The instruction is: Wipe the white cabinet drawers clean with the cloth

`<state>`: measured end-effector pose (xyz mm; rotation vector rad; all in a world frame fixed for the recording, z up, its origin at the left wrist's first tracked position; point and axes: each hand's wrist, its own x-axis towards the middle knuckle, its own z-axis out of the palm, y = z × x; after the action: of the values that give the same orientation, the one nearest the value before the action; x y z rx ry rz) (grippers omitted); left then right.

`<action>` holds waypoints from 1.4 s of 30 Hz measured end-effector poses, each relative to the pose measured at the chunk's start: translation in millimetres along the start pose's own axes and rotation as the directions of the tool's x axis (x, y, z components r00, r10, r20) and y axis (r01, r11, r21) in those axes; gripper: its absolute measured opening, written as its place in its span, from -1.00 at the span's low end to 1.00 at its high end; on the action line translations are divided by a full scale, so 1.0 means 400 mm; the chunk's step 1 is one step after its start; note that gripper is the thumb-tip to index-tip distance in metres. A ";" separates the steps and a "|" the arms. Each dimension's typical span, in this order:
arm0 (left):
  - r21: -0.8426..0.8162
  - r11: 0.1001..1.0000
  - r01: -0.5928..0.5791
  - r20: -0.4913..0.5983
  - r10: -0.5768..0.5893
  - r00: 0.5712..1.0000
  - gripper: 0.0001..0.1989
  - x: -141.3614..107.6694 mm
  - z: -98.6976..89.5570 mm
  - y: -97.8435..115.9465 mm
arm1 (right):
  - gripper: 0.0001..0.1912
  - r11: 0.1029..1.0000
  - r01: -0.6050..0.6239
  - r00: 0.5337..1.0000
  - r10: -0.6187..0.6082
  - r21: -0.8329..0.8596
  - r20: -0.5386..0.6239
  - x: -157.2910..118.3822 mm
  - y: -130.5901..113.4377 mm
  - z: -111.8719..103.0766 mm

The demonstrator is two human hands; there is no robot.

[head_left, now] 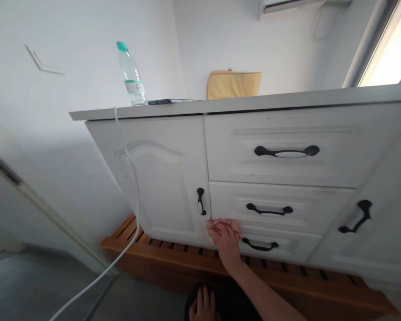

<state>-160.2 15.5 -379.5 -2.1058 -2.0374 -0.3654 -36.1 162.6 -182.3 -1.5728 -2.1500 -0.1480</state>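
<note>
My right hand (226, 244) presses a small pale cloth with red markings (222, 224) flat against the white cabinet (167, 178). The cloth lies where the left door meets the bottom drawer (287, 249), just below the door's black handle (201, 201). My forearm reaches in from the lower right. At the bottom edge, my left hand (202, 307) rests on my dark-clothed knee, fingers slightly apart, holding nothing.
A water bottle with a teal cap (132, 76), a dark flat device (163, 101) and a yellow padded item (233, 84) sit on the cabinet top. A white cable (133, 209) hangs from it to the floor. A slatted wooden platform (173, 254) lies beneath the cabinet.
</note>
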 end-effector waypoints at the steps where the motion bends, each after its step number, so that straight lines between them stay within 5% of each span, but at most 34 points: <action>1: -0.004 1.000 0.007 0.039 -0.007 0.999 -0.56 0.003 -0.004 0.003 | -0.61 0.996 0.090 0.995 -0.089 -0.018 0.038 0.019 -0.024 0.008; 5: -0.028 0.998 0.055 0.213 -0.048 0.976 -0.49 0.006 -0.028 0.010 | -0.63 0.947 0.319 0.944 -0.315 -0.032 0.103 0.042 -0.026 0.020; 9: -0.032 0.998 0.056 0.284 -0.045 0.958 -0.48 0.007 -0.059 0.016 | -0.60 0.937 0.346 0.935 -0.339 -0.053 0.108 -0.016 0.101 -0.005; 15: -0.045 0.999 0.026 0.275 -0.013 0.961 -0.52 0.009 -0.086 0.019 | -0.46 0.936 0.249 0.964 -0.265 -0.248 -0.032 -0.164 0.356 -0.128; 20: -0.039 0.999 -0.006 0.260 0.016 0.966 -0.53 0.005 -0.093 0.026 | -0.36 0.922 0.044 0.990 -0.092 -0.384 -0.106 -0.294 0.557 -0.246; 23: -0.045 0.999 -0.025 0.264 0.036 0.964 -0.52 0.002 -0.094 0.033 | -0.36 0.959 -0.053 0.996 0.030 -0.277 -0.086 -0.391 0.676 -0.256; 26: -0.059 0.998 -0.011 0.289 0.028 0.957 -0.52 0.001 -0.092 0.042 | -0.39 0.987 -0.157 0.987 0.157 0.033 -0.027 -0.501 0.747 -0.200; 29: -0.086 0.996 0.005 0.306 0.022 0.952 -0.51 0.000 -0.089 0.052 | -0.49 0.948 -0.191 0.980 0.199 0.255 -0.006 -0.556 0.714 -0.130; 31: -0.105 0.994 0.010 0.331 0.025 0.943 -0.52 0.001 -0.091 0.059 | -0.50 0.928 -0.128 0.987 0.154 0.350 -0.048 -0.524 0.622 -0.116; 34: -0.124 0.992 0.018 0.390 0.032 0.920 -0.51 0.006 -0.102 0.068 | -0.37 0.933 0.051 0.972 0.035 0.356 -0.232 -0.371 0.412 -0.152; 37: -0.130 0.991 0.021 0.411 0.035 0.911 -0.50 0.012 -0.111 0.066 | -0.47 0.960 0.213 0.836 -0.083 0.181 -0.542 -0.170 0.215 -0.183; 39: -0.141 0.990 0.029 0.419 0.033 0.907 -0.49 0.013 -0.108 0.058 | -0.48 0.984 0.167 0.810 -0.104 0.058 -0.577 -0.066 0.132 -0.158; 42: -0.158 0.986 0.045 0.446 0.031 0.894 -0.46 0.011 -0.091 0.039 | -0.41 0.991 0.123 0.885 -0.136 -0.056 -0.446 -0.011 0.084 -0.049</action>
<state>-146.0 8.0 -343.2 -2.4698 -2.3258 -0.0456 2.1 163.3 -173.0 -1.2527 -1.8838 -0.5333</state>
